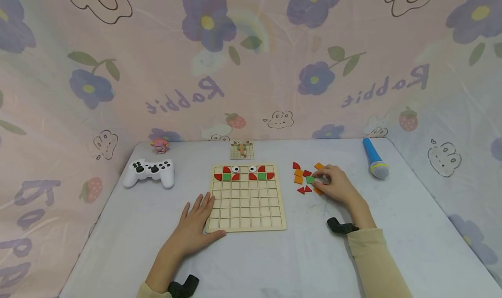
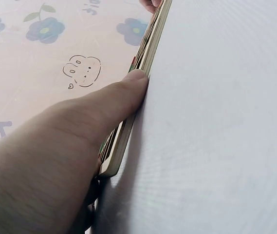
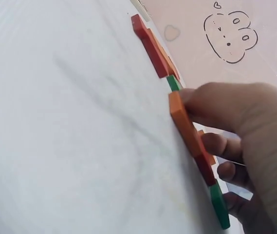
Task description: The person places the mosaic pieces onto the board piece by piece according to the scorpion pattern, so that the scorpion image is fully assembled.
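A pale wooden grid board (image 1: 245,211) lies in the middle of the table in the head view. Red quarter-round tiles, green squares and two eye tiles (image 1: 235,169) fill parts of its top rows. My left hand (image 1: 195,228) rests on its lower left corner, fingers spread along the left edge; the left wrist view shows the thumb (image 2: 123,92) against the front edge. To the board's right, my right hand (image 1: 336,184) pinches a green square tile (image 1: 310,180) between thumb and index finger. Orange tiles (image 1: 298,180) and red tiles (image 1: 296,165) lie around it.
A small pattern card (image 1: 242,150) lies behind the board. At the back left are a white game controller (image 1: 150,173) and a pink figurine (image 1: 160,145). A blue toy microphone (image 1: 375,158) lies at the back right. Patterned cloth (image 1: 251,71) hangs around the table.
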Motion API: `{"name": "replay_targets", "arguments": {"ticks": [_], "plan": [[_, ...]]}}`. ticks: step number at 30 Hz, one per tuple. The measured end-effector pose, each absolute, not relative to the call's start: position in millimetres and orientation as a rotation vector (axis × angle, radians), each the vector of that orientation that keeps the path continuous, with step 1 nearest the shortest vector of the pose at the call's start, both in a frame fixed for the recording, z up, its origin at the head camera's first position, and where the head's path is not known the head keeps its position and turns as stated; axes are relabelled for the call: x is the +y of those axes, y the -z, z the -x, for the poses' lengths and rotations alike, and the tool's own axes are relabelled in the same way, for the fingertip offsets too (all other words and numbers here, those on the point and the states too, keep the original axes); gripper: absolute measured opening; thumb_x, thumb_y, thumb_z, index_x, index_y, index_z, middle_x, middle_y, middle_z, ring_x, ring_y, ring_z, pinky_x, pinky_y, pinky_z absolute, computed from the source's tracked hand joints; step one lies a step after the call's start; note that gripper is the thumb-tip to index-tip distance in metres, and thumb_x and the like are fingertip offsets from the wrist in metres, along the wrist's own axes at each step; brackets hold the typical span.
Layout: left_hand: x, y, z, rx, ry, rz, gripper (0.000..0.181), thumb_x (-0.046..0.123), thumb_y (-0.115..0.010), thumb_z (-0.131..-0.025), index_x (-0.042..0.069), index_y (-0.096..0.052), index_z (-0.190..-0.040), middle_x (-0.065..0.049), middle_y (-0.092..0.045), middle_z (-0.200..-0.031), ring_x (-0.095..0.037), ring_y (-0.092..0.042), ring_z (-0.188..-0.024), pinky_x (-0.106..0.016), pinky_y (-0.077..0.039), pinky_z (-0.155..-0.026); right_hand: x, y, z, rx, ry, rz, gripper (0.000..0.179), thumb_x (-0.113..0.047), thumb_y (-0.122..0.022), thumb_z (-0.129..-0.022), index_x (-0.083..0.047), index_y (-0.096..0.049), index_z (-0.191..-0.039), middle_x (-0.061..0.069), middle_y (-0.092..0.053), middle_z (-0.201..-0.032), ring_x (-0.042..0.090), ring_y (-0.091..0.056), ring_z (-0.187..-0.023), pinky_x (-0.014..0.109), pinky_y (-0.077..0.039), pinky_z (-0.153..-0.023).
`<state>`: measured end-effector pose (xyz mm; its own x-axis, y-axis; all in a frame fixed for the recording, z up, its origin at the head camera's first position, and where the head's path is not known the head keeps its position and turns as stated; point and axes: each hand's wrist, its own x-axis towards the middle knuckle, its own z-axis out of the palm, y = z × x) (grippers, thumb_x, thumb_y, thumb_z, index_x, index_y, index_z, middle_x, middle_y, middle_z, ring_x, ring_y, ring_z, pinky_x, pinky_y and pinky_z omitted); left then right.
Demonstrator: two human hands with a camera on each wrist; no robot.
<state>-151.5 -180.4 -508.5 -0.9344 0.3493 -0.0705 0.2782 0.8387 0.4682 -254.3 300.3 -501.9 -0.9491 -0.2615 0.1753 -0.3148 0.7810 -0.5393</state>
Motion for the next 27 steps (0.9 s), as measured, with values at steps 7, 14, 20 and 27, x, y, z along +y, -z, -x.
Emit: {"name": "replay_targets", "arguments": {"ticks": [7,14,20,27], "plan": [[-180,508,152,2.865,-0.695,-0.493,0.112,0.070,-0.069,-0.090,0.003,-0.025,-0.168,-0.014,-0.018,-0.176,-0.037,-0.008,-0.165,-0.066,-0.002,-0.129,302,501,254,-2.891,-0.890,-0.494,0.025,-0.022,-0.082,-0.093,-0.008,-0.080,-0.113,0.008,-0.067,-0.103,0.026,-0.053,-0.097,0.043,-0.047,-0.083],[-180,508,151,2.865,-0.698,-0.494,0.111,0.069,-0.070,-0.090,0.002,-0.026,-0.167,-0.015,-0.019,-0.176,-0.037,-0.009,-0.165,-0.067,-0.003,-0.129,299,497,253,-2.890,-0.875,-0.521,0.024,-0.020,-0.080,-0.096,-0.006,-0.077,-0.116,0.006,-0.067,-0.102,0.026,-0.054,-0.098,0.046,-0.049,-0.086],[-180,508,151,2.855,-0.690,-0.489,0.112,0.070,-0.069,-0.090,0.003,-0.025,-0.168,-0.015,-0.018,-0.176,-0.037,-0.007,-0.165,-0.067,-0.002,-0.129,287,486,253,-2.798,-0.953,-0.551,0.021,-0.016,-0.079,-0.097,-0.009,-0.076,-0.116,0.005,-0.067,-0.102,0.025,-0.055,-0.097,0.042,-0.050,-0.083],[-180,509,152,2.866,-0.688,-0.487,0.112,0.072,-0.068,-0.090,0.003,-0.026,-0.168,-0.014,-0.019,-0.176,-0.036,-0.007,-0.165,-0.067,-0.003,-0.129,246,470,259,-2.773,-1.083,-0.530,0.022,-0.018,-0.080,-0.096,-0.007,-0.076,-0.116,0.004,-0.066,-0.097,0.023,-0.054,-0.088,0.031,-0.045,-0.072]]}}
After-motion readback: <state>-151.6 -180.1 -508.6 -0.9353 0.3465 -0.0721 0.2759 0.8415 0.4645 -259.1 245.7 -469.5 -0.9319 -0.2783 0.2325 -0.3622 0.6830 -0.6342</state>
